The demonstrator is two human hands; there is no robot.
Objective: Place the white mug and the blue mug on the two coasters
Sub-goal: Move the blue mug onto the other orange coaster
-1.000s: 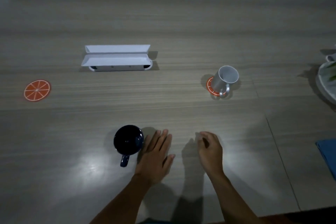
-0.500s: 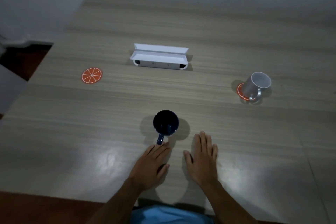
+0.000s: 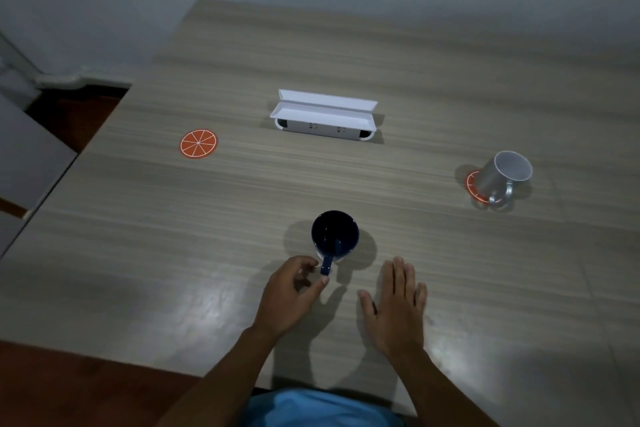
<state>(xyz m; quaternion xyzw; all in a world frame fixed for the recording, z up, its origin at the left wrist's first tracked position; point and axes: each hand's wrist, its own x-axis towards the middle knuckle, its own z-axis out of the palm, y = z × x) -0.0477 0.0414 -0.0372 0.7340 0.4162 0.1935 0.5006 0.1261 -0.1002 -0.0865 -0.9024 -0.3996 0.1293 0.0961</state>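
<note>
The blue mug stands upright on the table near me, its handle pointing toward me. My left hand curls around that handle, thumb and forefinger close on either side of it, the grip not closed. My right hand lies flat on the table, to the right of the mug, fingers spread. The white mug stands on an orange-slice coaster at the right. A second orange-slice coaster lies bare at the left.
A white open box sits at the middle back of the wooden table. The table's left edge drops to a dark floor and grey furniture. A wall runs behind the table.
The view has shifted left and back. My left hand has gone from flat beside the blue mug to curled at its handle. My right hand has flattened on the table.
</note>
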